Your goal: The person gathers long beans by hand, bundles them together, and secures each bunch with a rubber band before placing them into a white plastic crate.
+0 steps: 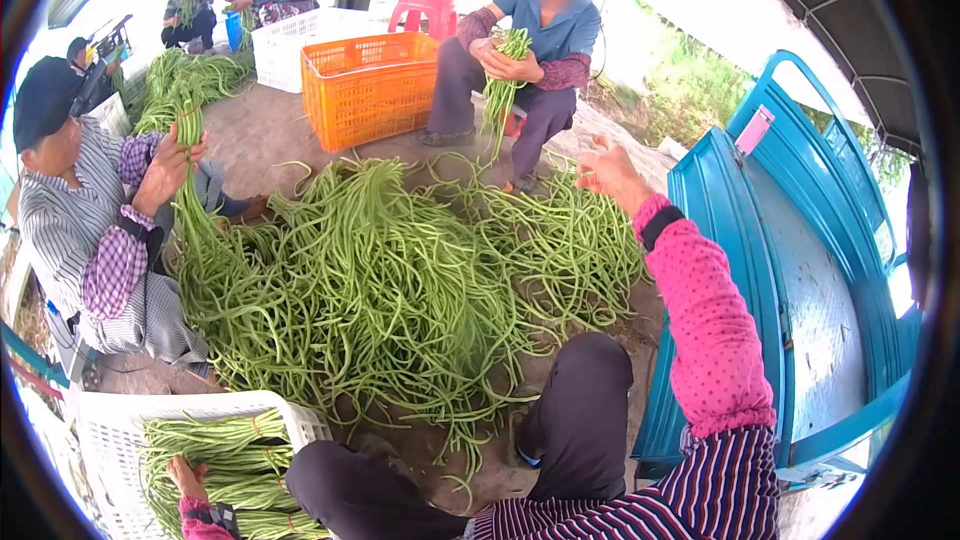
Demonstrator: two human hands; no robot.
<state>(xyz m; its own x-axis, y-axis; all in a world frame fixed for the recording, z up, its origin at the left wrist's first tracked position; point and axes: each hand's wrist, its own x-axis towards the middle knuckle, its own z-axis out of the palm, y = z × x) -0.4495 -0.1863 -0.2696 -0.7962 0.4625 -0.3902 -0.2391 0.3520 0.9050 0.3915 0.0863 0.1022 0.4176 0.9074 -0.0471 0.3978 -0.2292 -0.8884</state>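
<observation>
Two hands work well apart. The right hand (610,175) is raised, half-open and empty, over the right edge of the pile (400,270), whose beans run mostly far-to-near, below and left of it. The left hand (186,477) rests on bundles (235,445) lying crosswise in the crate (110,420); I cannot tell whether it grips them.
</observation>
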